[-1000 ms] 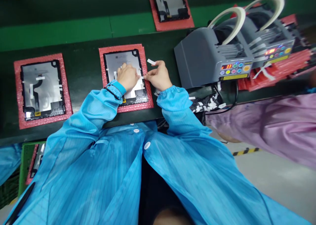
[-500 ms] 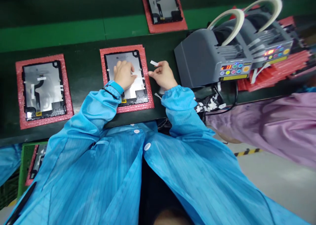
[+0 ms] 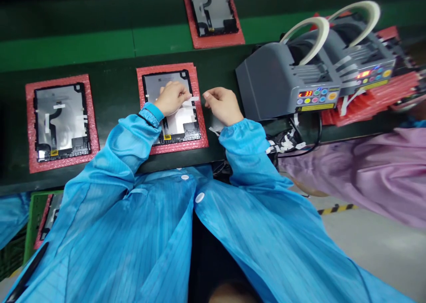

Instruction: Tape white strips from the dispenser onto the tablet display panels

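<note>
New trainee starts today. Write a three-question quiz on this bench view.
1. True or false: the left hand rests on the middle panel.
2. What lies under each panel? A) red padded mat B) white tray C) bare steel
3. What number shows on the nearer tape dispenser?

Key:
1. True.
2. A.
3. 33, in red digits; the right hand is beside the mat, between panel and dispenser.
</note>
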The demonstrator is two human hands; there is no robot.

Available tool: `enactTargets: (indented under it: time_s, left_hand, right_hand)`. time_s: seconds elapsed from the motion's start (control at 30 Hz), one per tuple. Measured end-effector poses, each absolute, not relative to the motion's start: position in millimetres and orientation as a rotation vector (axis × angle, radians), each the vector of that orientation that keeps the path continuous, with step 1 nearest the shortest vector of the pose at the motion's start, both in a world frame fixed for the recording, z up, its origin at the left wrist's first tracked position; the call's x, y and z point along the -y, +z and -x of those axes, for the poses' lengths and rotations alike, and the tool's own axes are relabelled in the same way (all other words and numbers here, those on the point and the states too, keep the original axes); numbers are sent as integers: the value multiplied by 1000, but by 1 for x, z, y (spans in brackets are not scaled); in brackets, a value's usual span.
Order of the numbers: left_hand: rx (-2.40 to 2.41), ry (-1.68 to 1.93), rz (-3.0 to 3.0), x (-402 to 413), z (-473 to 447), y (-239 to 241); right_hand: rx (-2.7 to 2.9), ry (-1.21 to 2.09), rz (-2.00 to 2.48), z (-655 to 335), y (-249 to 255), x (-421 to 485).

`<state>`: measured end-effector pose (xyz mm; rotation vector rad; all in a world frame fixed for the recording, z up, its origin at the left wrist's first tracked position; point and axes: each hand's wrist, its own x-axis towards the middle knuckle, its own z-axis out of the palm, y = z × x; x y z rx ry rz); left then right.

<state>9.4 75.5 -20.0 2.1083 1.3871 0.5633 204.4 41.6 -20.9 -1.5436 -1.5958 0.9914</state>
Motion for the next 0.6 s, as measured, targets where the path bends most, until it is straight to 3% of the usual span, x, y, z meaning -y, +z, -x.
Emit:
enactTargets:
  time_s: [0.6]
  left_hand:
    - [-1695,136,-2192,-53,-32,2]
  right_hand:
    - [1989,636,1706,-185,-48,-61]
